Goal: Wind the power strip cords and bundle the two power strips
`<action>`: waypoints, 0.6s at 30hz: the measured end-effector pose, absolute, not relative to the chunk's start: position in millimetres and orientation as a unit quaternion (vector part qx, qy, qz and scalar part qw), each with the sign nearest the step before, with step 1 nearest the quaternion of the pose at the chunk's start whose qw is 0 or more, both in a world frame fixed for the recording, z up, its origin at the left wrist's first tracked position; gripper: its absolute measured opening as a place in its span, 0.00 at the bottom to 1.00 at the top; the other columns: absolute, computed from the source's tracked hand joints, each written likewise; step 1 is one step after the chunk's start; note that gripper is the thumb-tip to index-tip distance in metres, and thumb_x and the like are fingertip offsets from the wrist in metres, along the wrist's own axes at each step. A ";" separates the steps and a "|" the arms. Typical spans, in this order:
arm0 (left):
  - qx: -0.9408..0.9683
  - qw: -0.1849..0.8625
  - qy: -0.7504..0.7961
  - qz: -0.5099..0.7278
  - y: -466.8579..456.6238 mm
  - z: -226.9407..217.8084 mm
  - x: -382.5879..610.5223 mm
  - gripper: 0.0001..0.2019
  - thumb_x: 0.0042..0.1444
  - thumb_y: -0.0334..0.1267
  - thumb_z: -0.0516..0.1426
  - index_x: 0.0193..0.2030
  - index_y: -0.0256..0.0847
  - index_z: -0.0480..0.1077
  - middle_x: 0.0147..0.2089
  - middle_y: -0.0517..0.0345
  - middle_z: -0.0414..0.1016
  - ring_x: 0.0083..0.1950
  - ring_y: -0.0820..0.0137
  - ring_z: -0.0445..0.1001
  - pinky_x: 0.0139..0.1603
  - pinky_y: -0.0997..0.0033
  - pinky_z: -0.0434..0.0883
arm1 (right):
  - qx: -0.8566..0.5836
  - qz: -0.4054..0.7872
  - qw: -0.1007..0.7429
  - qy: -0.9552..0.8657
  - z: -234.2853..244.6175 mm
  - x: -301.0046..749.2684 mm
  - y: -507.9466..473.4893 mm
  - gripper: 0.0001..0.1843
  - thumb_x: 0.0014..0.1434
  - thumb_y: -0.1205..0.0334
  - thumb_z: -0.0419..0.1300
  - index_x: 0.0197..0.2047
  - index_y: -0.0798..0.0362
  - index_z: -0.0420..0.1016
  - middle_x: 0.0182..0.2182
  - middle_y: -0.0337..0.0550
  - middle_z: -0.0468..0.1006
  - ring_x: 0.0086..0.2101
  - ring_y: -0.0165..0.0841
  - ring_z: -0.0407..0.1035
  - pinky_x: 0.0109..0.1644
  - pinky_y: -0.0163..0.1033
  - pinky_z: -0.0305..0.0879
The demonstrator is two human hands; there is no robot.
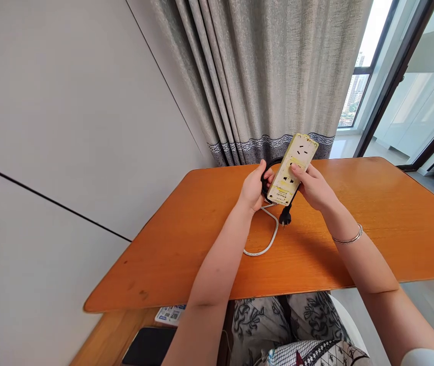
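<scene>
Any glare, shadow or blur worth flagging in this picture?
Head view: the window is washed out at the top; head view: a soft shadow lies on the table beside the right forearm; head view: the power strip looks fairly sharp, its small print unreadable.

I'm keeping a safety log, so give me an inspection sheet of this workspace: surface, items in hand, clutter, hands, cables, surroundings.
Surface: orange-brown wooden tabletop, dark marks toward its left end.
Items in hand: power strip, yellow-stained, tilted.
Clutter: flat black object and printed item below tabletop level.
Hands: left hand grips the black cable; right hand holds the strip, thumb on its face.
Cables: black cable looped, black plug unplugged, prongs down; white cable curves below the hands.
Surroundings: grey curtain, pale wall, window.
</scene>
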State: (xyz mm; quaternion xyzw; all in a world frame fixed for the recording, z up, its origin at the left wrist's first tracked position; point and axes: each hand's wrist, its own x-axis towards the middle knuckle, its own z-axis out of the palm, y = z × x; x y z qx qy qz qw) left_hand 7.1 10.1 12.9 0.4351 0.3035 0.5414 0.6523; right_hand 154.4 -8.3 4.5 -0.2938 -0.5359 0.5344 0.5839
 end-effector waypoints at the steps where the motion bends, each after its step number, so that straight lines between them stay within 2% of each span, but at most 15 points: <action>1: 0.435 0.650 0.306 0.543 11.7 10.3 8.2 0.32 0.58 0.63 0.59 0.19 0.40 0.54 0.19 0.65 0.56 0.19 0.80 0.55 0.20 0.78 0.56 | -0.296 0.532 0.585 -0.535 3.7 154.1 -7.4 0.32 0.45 0.34 0.71 0.44 0.46 0.72 0.47 0.43 0.82 0.51 0.44 0.76 0.55 0.52 0.76; 5: 0.435 0.626 0.321 0.561 22.9 -0.6 7.9 0.28 0.60 0.64 0.56 0.24 0.39 0.64 0.23 0.61 0.67 0.24 0.76 0.66 0.25 0.75 0.63 | -0.305 0.511 0.611 -0.522 0.7 156.5 -2.7 0.32 0.46 0.34 0.71 0.46 0.46 0.72 0.48 0.44 0.82 0.52 0.44 0.75 0.57 0.52 0.75; 9: 0.462 0.631 0.309 0.541 40.1 -15.0 3.4 0.26 0.61 0.63 0.54 0.36 0.39 0.72 0.35 0.55 0.79 0.34 0.69 0.77 0.34 0.72 0.69 | -0.291 0.478 0.654 -0.508 1.9 168.3 5.1 0.32 0.49 0.33 0.68 0.50 0.45 0.72 0.51 0.45 0.81 0.56 0.44 0.73 0.58 0.52 0.74; 12: 0.505 0.687 0.304 0.425 47.7 -28.1 2.7 0.22 0.58 0.58 0.59 0.40 0.38 0.74 0.41 0.50 0.82 0.41 0.64 0.80 0.40 0.68 0.71 | -0.292 0.442 0.694 -0.487 3.5 182.8 15.2 0.35 0.50 0.32 0.67 0.53 0.44 0.73 0.53 0.45 0.79 0.59 0.45 0.70 0.59 0.52 0.73; 15: 0.552 0.749 0.241 0.276 44.6 -36.2 3.3 0.24 0.52 0.55 0.65 0.48 0.38 0.74 0.47 0.43 0.82 0.45 0.57 0.81 0.46 0.61 0.72 | -0.289 0.415 0.731 -0.458 2.7 196.4 26.7 0.35 0.50 0.31 0.66 0.54 0.45 0.73 0.53 0.45 0.78 0.62 0.45 0.67 0.60 0.51 0.73; 18: 0.611 0.736 0.199 0.212 36.3 -34.5 -0.2 0.29 0.48 0.47 0.69 0.56 0.42 0.70 0.53 0.41 0.80 0.40 0.60 0.82 0.43 0.60 0.72 | -0.291 0.405 0.739 -0.453 0.7 205.6 34.5 0.34 0.50 0.32 0.66 0.52 0.45 0.73 0.52 0.45 0.79 0.61 0.45 0.68 0.58 0.51 0.74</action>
